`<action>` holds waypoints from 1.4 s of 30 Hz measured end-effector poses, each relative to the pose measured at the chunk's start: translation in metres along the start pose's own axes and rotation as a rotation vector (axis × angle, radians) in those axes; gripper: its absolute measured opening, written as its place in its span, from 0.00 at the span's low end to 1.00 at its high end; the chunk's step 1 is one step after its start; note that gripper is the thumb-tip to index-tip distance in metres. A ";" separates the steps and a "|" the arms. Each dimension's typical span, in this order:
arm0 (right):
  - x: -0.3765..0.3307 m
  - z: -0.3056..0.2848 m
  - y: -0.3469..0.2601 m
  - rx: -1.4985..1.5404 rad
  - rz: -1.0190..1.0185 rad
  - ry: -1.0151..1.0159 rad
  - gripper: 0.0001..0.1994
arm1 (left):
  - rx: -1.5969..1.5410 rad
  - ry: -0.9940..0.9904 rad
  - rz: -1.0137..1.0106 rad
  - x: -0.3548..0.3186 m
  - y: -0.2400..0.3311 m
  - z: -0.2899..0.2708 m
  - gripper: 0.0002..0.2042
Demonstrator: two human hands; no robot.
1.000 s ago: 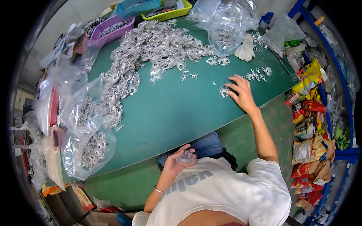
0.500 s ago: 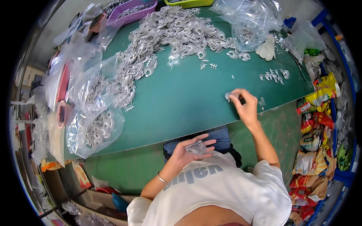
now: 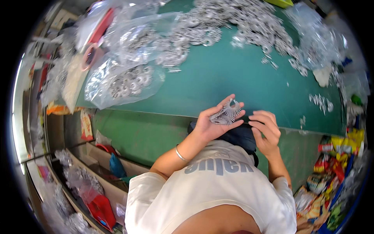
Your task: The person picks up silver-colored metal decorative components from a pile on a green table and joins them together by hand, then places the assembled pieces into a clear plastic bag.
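Note:
My left hand [image 3: 206,124] is palm up just in front of the table's near edge, a bracelet on its wrist. Several silver, ridged, fan-shaped metal pieces [image 3: 225,115] lie stacked in it, with one standing up near the fingertips. Close by on the right is my right hand [image 3: 268,132], its fingers bent and apart from the thumb. I see nothing between them. Across the far side of the green table [image 3: 249,84] spreads a large heap of similar metal pieces [image 3: 253,23]. A small group of silver pieces [image 3: 321,103] lies at the right end.
Clear plastic bags hold more pieces at the left [image 3: 130,82] and the far right [image 3: 317,43]. A whitish glove [image 3: 322,76] lies by the right bag. Open boxes [image 3: 130,165] stand below left. Colourful packets [image 3: 331,156] line the right side.
My right hand has left the tabletop and come in beside the left, which is raised. The single piece it held now appears to be in my left hand. The view has shifted.

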State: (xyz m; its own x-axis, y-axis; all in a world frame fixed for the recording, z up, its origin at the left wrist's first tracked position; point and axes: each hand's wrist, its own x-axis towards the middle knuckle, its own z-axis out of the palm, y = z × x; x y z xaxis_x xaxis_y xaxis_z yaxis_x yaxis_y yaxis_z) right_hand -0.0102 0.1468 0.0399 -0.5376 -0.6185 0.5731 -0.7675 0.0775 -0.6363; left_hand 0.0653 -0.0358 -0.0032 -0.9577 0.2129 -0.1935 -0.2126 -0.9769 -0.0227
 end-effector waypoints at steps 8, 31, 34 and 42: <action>-0.007 0.020 0.005 0.142 -0.017 -0.079 0.07 | -0.090 0.146 0.346 -0.040 0.073 0.015 0.20; 0.036 -0.022 0.005 -0.035 0.064 -0.323 0.08 | 1.873 0.541 1.304 -0.010 0.068 0.012 0.14; 0.072 -0.055 0.010 -0.183 0.040 -0.339 0.10 | 1.874 0.529 1.278 -0.013 0.058 -0.005 0.14; 0.238 -0.139 0.053 -0.582 -0.312 0.046 0.08 | 1.834 0.604 1.310 -0.011 0.050 -0.010 0.14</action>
State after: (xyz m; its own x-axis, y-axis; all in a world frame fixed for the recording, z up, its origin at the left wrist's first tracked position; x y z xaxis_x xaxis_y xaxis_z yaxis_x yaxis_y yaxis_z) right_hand -0.2276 0.1125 0.2146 -0.2635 -0.6475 0.7150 -0.9463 0.3175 -0.0612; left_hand 0.0671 -0.0869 -0.0123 -0.6068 -0.6462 0.4627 0.0244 0.5668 0.8235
